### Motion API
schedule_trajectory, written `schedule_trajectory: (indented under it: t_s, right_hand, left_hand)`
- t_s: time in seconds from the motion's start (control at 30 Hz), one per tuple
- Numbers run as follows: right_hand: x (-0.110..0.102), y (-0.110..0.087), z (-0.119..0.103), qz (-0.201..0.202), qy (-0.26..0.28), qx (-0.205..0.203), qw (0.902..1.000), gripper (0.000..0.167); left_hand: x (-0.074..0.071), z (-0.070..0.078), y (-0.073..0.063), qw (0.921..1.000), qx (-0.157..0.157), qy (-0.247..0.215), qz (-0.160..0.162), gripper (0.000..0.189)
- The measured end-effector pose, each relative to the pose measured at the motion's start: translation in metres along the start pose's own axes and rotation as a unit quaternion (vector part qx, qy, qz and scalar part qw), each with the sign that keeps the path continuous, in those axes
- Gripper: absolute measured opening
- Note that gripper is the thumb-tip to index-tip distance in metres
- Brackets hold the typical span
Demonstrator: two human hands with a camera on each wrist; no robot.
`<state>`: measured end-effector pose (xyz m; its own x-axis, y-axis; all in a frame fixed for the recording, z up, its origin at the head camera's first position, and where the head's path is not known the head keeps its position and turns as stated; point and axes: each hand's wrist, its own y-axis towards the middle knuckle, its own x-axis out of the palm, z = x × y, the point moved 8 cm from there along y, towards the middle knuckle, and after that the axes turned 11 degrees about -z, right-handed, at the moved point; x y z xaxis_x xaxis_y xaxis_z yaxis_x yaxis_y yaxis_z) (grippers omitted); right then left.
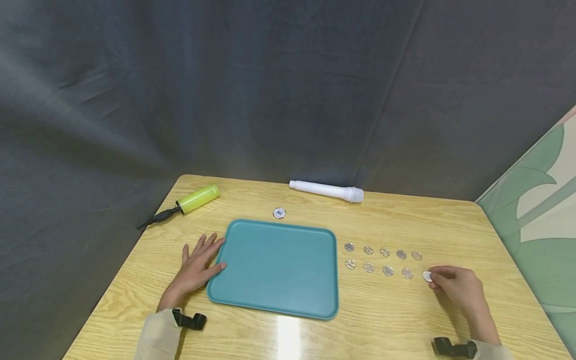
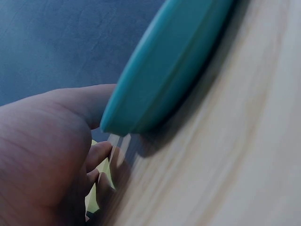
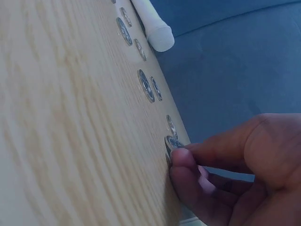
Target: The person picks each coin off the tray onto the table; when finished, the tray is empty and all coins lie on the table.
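My right hand (image 1: 459, 287) pinches a silver coin (image 1: 427, 276) between thumb and fingertips, at the near row's right end. In the right wrist view the coin (image 3: 173, 142) tilts up at the fingertips, close over the table. Several more silver coins (image 1: 388, 270) lie flat in two rows between that hand and a teal tray (image 1: 279, 270). At the tray's left edge is my left hand (image 1: 195, 270), fingers spread, with the thumb over the rim. The left wrist view shows the thumb (image 2: 89, 101) against the tray's side (image 2: 155, 80).
A white microphone (image 1: 326, 190) lies along the table's back edge. Behind the tray is a white poker chip (image 1: 279, 213) with a marked rim. A yellow and black hand pump (image 1: 198, 199) lies at the back left. A dark curtain (image 1: 270, 90) hangs behind the wooden table (image 1: 382, 320).
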<state>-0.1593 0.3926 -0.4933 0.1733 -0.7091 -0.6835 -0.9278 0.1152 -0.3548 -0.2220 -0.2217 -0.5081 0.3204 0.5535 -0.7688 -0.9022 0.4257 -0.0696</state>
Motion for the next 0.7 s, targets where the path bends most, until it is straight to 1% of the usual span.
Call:
schedule_trajectory:
  t_s: [0.13, 0.23, 0.4, 0.6, 0.7]
  right_hand:
    - [-0.001, -0.001, -0.004, 0.006, -0.039, -0.002, 0.9992, 0.035]
    - [-0.001, -0.001, -0.006, 0.008, -0.056, -0.007, 0.9984, 0.034]
    - [0.0, -0.002, -0.009, 0.011, -0.067, -0.01, 0.9977, 0.033]
    - [0.0, -0.002, -0.013, 0.022, -0.074, -0.03, 0.9966, 0.03]
    - [0.0, -0.002, -0.013, 0.018, -0.073, -0.034, 0.9965, 0.03]
  left_hand:
    - [0.0, -0.001, 0.0, 1.0, 0.0, -0.002, -0.001, 0.067]
    - [0.001, -0.003, 0.001, 1.0, -0.004, -0.002, -0.006, 0.068]
    - [0.001, -0.003, 0.001, 0.9999, -0.009, -0.003, -0.011, 0.068]
    - [0.0, -0.001, 0.0, 1.0, -0.002, -0.001, -0.005, 0.068]
    - [0.0, 0.0, 0.0, 1.0, 0.003, -0.001, 0.0, 0.067]
